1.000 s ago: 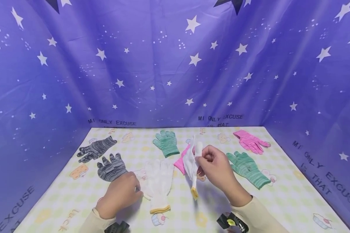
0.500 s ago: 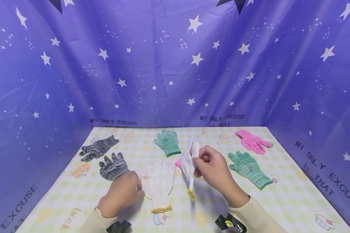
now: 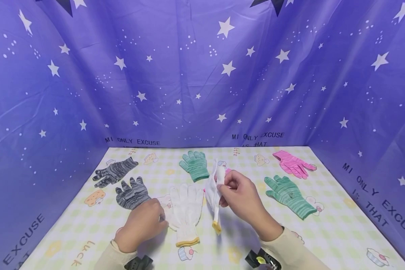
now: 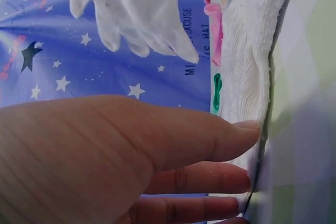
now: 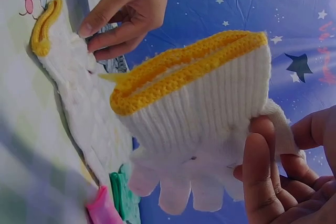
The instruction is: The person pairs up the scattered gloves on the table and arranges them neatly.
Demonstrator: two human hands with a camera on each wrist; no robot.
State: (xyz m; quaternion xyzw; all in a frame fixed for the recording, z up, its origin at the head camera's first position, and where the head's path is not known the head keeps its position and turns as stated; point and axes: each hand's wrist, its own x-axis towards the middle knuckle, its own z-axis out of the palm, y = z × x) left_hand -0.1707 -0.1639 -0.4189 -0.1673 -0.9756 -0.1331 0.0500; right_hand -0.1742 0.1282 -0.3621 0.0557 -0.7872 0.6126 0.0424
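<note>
A white knit glove (image 3: 185, 210) with a yellow cuff lies on the table, fingers toward the back. My left hand (image 3: 143, 223) rests at its left edge, and in the left wrist view the straight fingertips (image 4: 239, 179) touch it. A second white glove (image 5: 199, 103) hangs edge-on just right of the first, above the table. My right hand (image 3: 241, 198) pinches this one by its thumb, between thumb and fingers. Its yellow cuff (image 5: 189, 66) points toward me, and its fingers dangle on the far side.
Two grey-black gloves (image 3: 133, 193) lie at the left. Green gloves lie at the back (image 3: 194, 167) and at the right (image 3: 290, 197). One pink glove (image 3: 293, 164) is at the back right; another is mostly hidden behind the raised glove. A purple starred curtain (image 3: 202, 75) surrounds the table.
My right hand has moved left with the raised white glove, closer to the one lying flat, and now covers more of the pink glove behind. The left hand has stayed in place.
</note>
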